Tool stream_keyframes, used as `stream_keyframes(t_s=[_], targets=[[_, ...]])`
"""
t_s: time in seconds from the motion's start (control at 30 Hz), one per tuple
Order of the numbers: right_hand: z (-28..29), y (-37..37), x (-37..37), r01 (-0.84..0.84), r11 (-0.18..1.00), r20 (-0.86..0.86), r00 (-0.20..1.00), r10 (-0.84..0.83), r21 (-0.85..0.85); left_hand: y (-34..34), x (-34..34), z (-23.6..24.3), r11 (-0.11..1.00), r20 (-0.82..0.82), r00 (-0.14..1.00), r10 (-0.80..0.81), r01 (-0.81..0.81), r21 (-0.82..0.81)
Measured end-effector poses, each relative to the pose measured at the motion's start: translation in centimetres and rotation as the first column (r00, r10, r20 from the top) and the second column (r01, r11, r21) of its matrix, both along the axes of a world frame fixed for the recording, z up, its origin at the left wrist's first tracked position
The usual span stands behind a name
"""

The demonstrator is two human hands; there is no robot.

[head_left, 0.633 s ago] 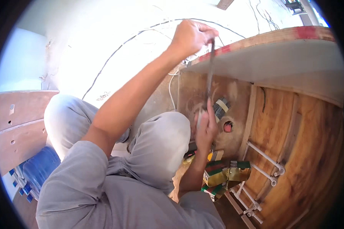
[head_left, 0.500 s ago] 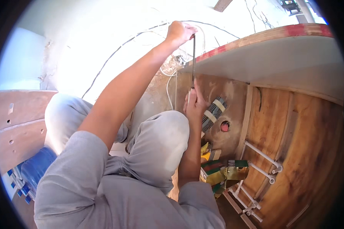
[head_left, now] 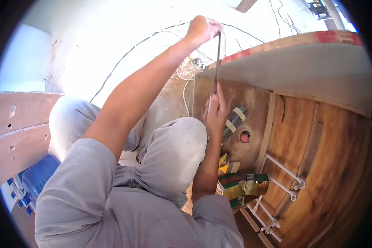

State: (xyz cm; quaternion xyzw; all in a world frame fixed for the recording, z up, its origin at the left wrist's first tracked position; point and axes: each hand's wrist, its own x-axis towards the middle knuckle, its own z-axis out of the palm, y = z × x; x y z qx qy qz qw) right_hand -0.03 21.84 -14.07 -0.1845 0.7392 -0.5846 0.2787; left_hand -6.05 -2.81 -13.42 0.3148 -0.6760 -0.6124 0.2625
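A thin dark rod (head_left: 218,62) stands nearly upright between my two hands, beside the edge of the board on the right. Up high, my left hand (head_left: 203,31) is closed with its fingertips pinching the rod's upper end. My right hand (head_left: 217,109) is lower down, its fingers round the lower end and one finger stretched up along the rod. What else lies inside the right hand is hidden. Just right of that hand, a bundle of dark strips (head_left: 235,119) bound with pale bands rests against the brown panel.
A pale board (head_left: 297,66) with a red-marked edge juts in at the right. Below it are white pipes (head_left: 283,169), a green and gold box (head_left: 255,187) and a brush with a yellow part (head_left: 224,163). Cables (head_left: 126,56) run across the bright wall. A blue bottle (head_left: 39,173) lies at left.
Both hands have shifted a little to the right with the rod, and the left one has risen slightly. The grip on the rod looks the same. The whole view has also moved slightly.
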Motion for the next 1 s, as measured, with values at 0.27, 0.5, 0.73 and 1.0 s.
stream_keyframes(t_s=[0.27,0.5,0.73,1.0], targets=[[-6.7,1.6,0.3,-0.002,0.990,-0.158,0.987,0.024,0.138,1.7,1.6,-3.7,0.999,0.117,0.993,0.015,-0.020,0.039],[-5.4,5.2,0.9,0.007,0.998,-0.168,0.986,0.003,0.060,3.7,2.2,-2.3,0.997,0.025,0.997,-0.073,0.073,0.026],[-8.4,0.9,-0.9,-0.032,0.997,-0.096,0.995,0.039,0.074,-0.1,0.3,-5.9,0.999,0.169,0.985,-0.045,0.039,0.035],[-9.7,0.0,0.3,-0.049,0.992,-0.018,0.998,0.052,0.117,-1.6,1.3,-7.9,0.993,0.236,0.971,-0.041,0.014,0.117]])
